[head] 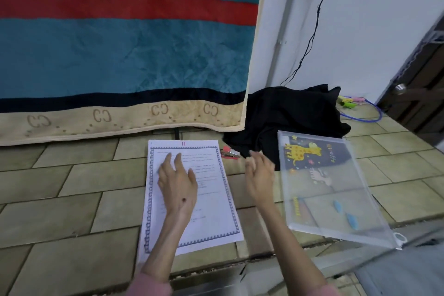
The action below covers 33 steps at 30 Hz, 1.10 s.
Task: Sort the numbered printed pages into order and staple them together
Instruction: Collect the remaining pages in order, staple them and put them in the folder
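Observation:
A stack of printed pages (211, 199) with a patterned border lies on the tiled floor; a red number 11 is written at its top. My left hand (176, 180) rests flat on the top page with fingers spread. My right hand (259, 175) hovers just right of the stack, fingers loosely curved, holding nothing. A small pink stapler (230, 152) lies on the floor beyond the stack's top right corner, a little ahead of my right hand.
A clear zip pouch (336, 199) with a giraffe print lies to the right. Black cloth (288, 115) is heaped behind it. A teal and red blanket (120, 55) hangs down ahead. A skipping rope (360, 113) lies by the wall, and a dark door (422, 84) stands at right.

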### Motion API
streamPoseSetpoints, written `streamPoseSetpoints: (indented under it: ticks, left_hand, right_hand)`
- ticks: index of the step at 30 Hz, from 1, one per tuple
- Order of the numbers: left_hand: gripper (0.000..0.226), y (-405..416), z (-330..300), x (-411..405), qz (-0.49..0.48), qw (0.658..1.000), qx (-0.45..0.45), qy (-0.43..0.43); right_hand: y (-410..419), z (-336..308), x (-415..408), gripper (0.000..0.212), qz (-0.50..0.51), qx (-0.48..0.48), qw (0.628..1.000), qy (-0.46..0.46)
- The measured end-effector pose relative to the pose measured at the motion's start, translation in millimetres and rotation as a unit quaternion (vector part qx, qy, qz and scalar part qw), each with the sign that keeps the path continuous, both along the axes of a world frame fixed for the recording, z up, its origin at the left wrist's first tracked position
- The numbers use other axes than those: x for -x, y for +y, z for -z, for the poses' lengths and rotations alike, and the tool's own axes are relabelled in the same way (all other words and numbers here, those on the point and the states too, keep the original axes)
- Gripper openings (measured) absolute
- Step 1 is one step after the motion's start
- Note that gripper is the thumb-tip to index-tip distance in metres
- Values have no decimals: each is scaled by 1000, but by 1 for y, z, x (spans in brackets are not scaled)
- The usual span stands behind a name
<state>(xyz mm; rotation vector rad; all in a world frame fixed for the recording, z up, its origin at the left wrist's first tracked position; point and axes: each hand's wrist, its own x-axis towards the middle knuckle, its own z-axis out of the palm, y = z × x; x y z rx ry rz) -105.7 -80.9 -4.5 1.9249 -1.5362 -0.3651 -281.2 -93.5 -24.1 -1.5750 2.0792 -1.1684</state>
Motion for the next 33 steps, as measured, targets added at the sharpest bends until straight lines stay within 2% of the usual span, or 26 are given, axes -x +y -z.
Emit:
streamPoseSetpoints:
  ticks: [1, 3, 6, 9, 11, 17, 18, 20, 21, 23, 25, 28, 30, 33]
  left_hand:
    - [44, -5, -7, 22, 51, 998, 1, 48]
    - [40, -17, -15, 70, 151, 980, -57, 115]
    - [38, -30, -21, 139, 217, 955, -166, 116]
    - [33, -37, -17, 183, 228, 931, -258, 124]
    - [37, -39, -9, 201, 226, 916, -298, 145]
    - [44, -43, 12, 220, 175, 927, -284, 174]
    - [42, -44, 14, 221, 171, 920, -286, 207]
    - [33, -47, 18, 223, 174, 884, -284, 327]
    - [29, -46, 16, 222, 178, 866, -277, 375]
    - [29, -46, 5, 211, 205, 847, -258, 417]
    - [25, -48, -10, 186, 235, 830, -235, 447]
    - [21, -54, -32, 115, 246, 818, -183, 487]
    - [22, -56, -43, 49, 224, 833, -149, 483]
    - [19, -47, -45, -57, 142, 881, -115, 436]
  right_hand:
    - [-4, -5, 25, 44, 53, 7, 998, 18]
    - [-8, -11, 79, 41, 160, -42, 985, 51]
    - [2, -16, 151, 49, 275, -191, 942, 34]
    - [17, -11, 191, 59, 296, -304, 905, 27]
    - [23, -3, 200, 63, 286, -333, 899, 10]
    - [33, 1, 209, 87, 312, -280, 908, 15]
    - [35, 0, 212, 92, 320, -272, 908, 2]
    - [39, -2, 216, 97, 344, -243, 906, -43]
    - [41, -3, 218, 93, 364, -221, 902, -70]
    - [44, -6, 221, 75, 400, -165, 892, -133]
    - [42, -11, 219, 54, 371, -88, 898, -219]
    - [28, -31, 183, 18, 243, -28, 902, -357]
    - [12, -41, 139, 15, 138, -49, 915, -376]
    - [-7, -49, 51, 6, 3, -95, 921, -378]
